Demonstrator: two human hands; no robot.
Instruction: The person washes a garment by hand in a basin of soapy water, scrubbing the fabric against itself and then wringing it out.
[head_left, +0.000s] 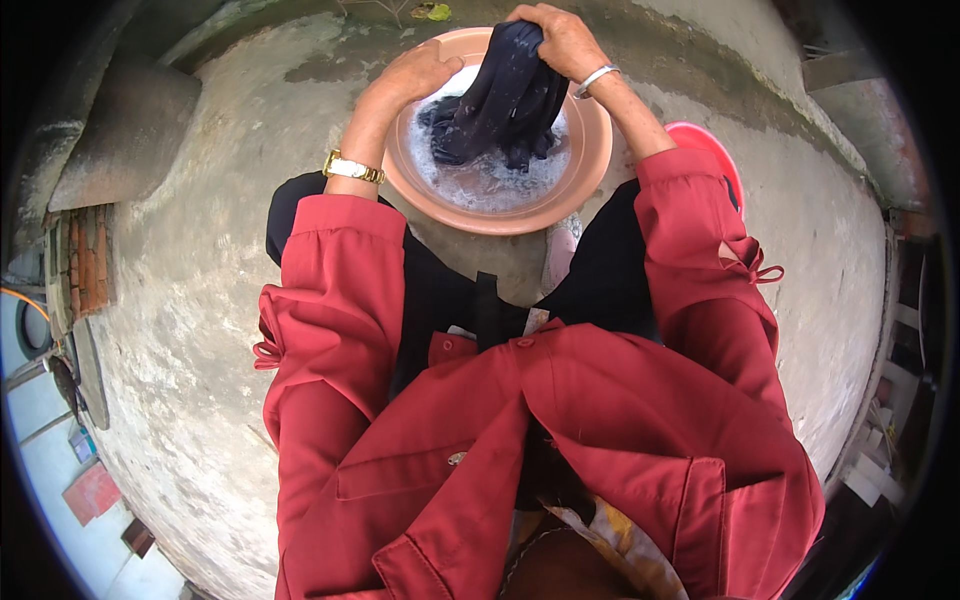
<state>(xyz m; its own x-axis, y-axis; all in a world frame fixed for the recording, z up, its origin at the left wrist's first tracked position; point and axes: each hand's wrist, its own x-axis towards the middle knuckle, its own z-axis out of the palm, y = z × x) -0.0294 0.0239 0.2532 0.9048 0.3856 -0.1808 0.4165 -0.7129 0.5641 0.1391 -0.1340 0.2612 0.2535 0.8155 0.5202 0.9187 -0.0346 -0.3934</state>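
A wet dark cloth garment (510, 97) is lifted partly out of an orange plastic basin (499, 223), its lower folds resting in sudsy water (480, 187). My right hand (564, 41), with a silver bangle on the wrist, grips the garment's top above the basin's far right side. My left hand (421, 69), with a gold-coloured watch on the wrist, is at the basin's left far rim, beside the garment; its fingers are partly hidden, and whether they hold the rim is unclear.
A pink basin (709, 154) stands right of the orange one, partly behind my right sleeve. Below the orange basin shows a pink shoe (560, 255). Concrete ground (187, 300) surrounds me. Bricks (88, 259) are stacked at the far left; a green leaf (432, 11) lies beyond the basin.
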